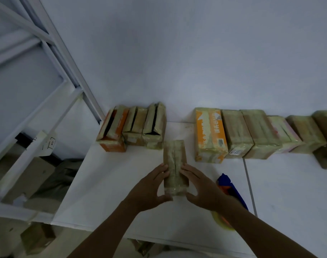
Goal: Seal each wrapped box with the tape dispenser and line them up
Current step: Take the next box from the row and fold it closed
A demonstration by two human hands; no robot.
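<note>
Between my hands on the white table (pixel 110 183) lies the wrapped box (pixel 174 161), long axis pointing away from me, its top seam showing as a dark slit. My left hand (pixel 149 189) and right hand (pixel 201 189) each clasp a side near the close end, fingers along the flank, thumbs curled at the near edge. I judge the flaps should be squeezed flush before taping. The tape dispenser (pixel 229 190) lies just beyond my right wrist. The sealed row (pixel 252 135) stands against the wall.

Your forearms enter from 7 and 5 o'clock; left hand (pixel 149 187) and right hand (pixel 203 189) pinch the wrapped box (pixel 174 157) between fingers and thumbs.
</note>
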